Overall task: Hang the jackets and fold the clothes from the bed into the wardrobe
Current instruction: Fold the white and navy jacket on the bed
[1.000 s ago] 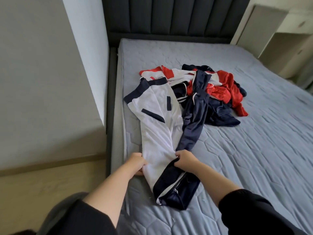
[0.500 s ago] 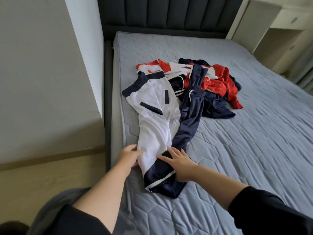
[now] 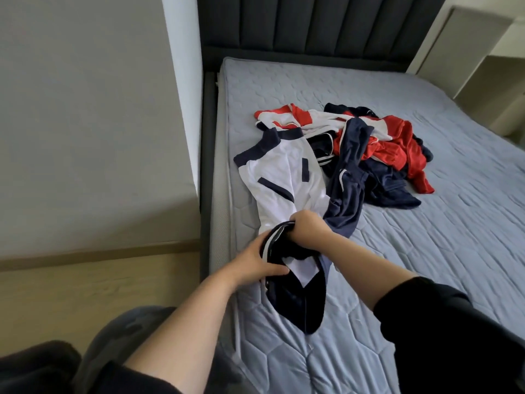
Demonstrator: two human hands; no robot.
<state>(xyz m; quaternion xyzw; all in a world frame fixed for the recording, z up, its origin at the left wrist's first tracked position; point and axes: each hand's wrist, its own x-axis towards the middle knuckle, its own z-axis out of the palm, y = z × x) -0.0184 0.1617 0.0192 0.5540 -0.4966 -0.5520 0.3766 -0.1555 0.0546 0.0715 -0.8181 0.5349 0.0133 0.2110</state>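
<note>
Both hands at centre frame on the near end of the white and navy jacket (image 3: 284, 177). Left hand (image 3: 255, 263) curled round the navy hem from the left, thumb on top. Right hand (image 3: 308, 228) fisted on the bunched fabric just above and right of it. Jacket runs up from the hands toward the clothes pile (image 3: 377, 149), upper centre-right. All on the grey mattress (image 3: 426, 251); dark hem hangs below the hands.

mattress (image 3: 397, 265): quilted matt grey cloth | red jacket (image 3: 397, 143): glossy satin-like fabric | headboard (image 3: 312, 21): dark padded upholstery | floor (image 3: 71, 288): pale wood
</note>
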